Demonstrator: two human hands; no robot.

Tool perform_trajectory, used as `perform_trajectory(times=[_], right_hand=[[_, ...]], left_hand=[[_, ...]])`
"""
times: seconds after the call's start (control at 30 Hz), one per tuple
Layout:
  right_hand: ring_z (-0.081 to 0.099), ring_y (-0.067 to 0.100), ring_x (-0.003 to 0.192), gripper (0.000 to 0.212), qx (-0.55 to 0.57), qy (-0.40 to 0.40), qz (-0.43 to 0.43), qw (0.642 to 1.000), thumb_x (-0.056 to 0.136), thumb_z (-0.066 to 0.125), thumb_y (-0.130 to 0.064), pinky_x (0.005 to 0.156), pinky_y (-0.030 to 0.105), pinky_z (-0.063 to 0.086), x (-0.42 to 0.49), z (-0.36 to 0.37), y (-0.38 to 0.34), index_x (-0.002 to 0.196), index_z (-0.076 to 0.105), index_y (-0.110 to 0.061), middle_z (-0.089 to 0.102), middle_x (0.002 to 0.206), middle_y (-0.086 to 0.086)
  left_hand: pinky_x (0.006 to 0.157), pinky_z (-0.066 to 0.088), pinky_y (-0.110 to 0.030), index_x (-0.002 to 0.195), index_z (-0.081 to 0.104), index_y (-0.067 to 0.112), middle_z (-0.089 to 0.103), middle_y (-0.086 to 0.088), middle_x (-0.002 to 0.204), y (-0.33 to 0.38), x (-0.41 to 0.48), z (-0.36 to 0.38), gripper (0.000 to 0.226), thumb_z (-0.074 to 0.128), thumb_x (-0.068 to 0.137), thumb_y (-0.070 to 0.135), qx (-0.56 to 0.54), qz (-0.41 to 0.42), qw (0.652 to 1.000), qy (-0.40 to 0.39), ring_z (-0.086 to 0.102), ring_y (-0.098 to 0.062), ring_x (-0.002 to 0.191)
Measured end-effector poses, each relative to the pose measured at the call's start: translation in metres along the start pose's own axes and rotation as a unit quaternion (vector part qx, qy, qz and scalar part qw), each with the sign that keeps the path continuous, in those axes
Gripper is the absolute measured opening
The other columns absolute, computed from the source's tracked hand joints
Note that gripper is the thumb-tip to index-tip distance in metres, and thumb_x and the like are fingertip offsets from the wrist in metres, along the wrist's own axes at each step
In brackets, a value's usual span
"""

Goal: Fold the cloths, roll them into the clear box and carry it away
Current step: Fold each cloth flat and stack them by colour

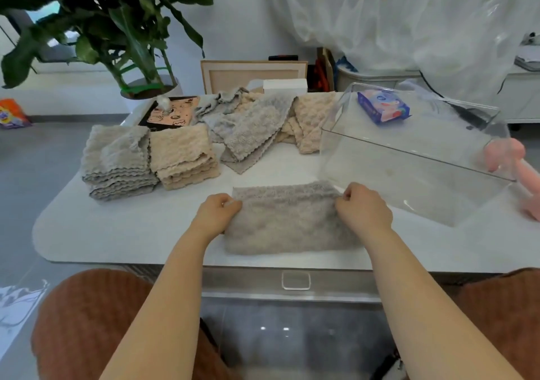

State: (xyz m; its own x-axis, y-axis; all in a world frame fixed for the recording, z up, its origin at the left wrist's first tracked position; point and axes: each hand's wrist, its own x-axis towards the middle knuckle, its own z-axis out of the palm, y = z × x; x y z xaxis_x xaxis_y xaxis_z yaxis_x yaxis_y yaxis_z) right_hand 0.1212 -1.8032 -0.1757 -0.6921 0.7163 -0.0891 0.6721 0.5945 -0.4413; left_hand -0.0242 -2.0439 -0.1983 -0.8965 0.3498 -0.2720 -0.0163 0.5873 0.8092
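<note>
Both hands, left (216,215) and right (363,210), pinch the grey cloth (289,221), its upper corners hidden under them.

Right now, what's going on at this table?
A person seated at the white table pinches the far edge of a grey cloth with left grip and right grip, mid-fold. A grey stack and a beige stack of folded cloths sit to the left, loose cloths lie behind, and the clear box on the right holds no cloth yet.

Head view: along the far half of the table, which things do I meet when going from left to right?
From the left: grey folded stack → beige folded stack → loose pile of cloths → clear box.
</note>
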Motion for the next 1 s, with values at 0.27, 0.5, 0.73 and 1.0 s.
perform_trajectory(times=[0.27,0.5,0.73,1.0], right_hand=[[0.052,0.028,0.074,0.023,0.117,0.029,0.051,0.991,0.087,0.054,-0.029,0.066,0.035,0.040,0.025,0.042,0.027,0.070,0.049,-0.015,0.052,0.066,0.001],[0.041,0.018,0.059,0.024,0.170,0.056,-0.072,0.981,0.093,0.048,-0.013,0.050,0.030,0.025,0.009,0.058,0.032,0.070,0.041,-0.010,0.044,0.063,0.002],[0.059,0.030,0.091,0.028,0.036,-0.047,-0.081,0.995,0.094,0.041,-0.015,0.072,0.035,0.049,-0.004,0.057,0.008,0.119,0.055,-0.011,0.064,0.102,0.013],[0.042,0.015,0.063,0.028,0.153,-0.094,0.000,0.984,0.099,0.039,-0.019,0.051,0.026,0.026,0.000,0.055,0.003,0.072,0.036,-0.018,0.045,0.073,0.001]], left_hand=[[0.076,0.044,-0.033,0.126,0.043,0.014,0.052,-0.004,0.107,0.002,0.013,0.031,0.054,0.055,0.090,0.053,-0.053,-0.079,0.989,0.115,0.055,-0.023,0.091],[0.057,0.033,-0.029,0.093,0.050,0.007,0.057,-0.006,0.085,-0.017,-0.013,0.047,0.018,0.057,0.093,0.025,0.124,-0.025,0.978,0.164,0.053,-0.024,0.077],[0.061,0.035,-0.035,0.091,0.047,0.008,0.055,-0.014,0.085,-0.026,-0.020,0.030,0.024,0.037,0.102,0.028,0.240,-0.065,0.938,0.241,0.044,-0.028,0.071],[0.061,0.033,-0.035,0.097,0.047,0.009,0.060,-0.019,0.091,-0.031,-0.023,0.023,0.030,0.033,0.103,0.034,0.282,-0.070,0.928,0.235,0.044,-0.029,0.070]])
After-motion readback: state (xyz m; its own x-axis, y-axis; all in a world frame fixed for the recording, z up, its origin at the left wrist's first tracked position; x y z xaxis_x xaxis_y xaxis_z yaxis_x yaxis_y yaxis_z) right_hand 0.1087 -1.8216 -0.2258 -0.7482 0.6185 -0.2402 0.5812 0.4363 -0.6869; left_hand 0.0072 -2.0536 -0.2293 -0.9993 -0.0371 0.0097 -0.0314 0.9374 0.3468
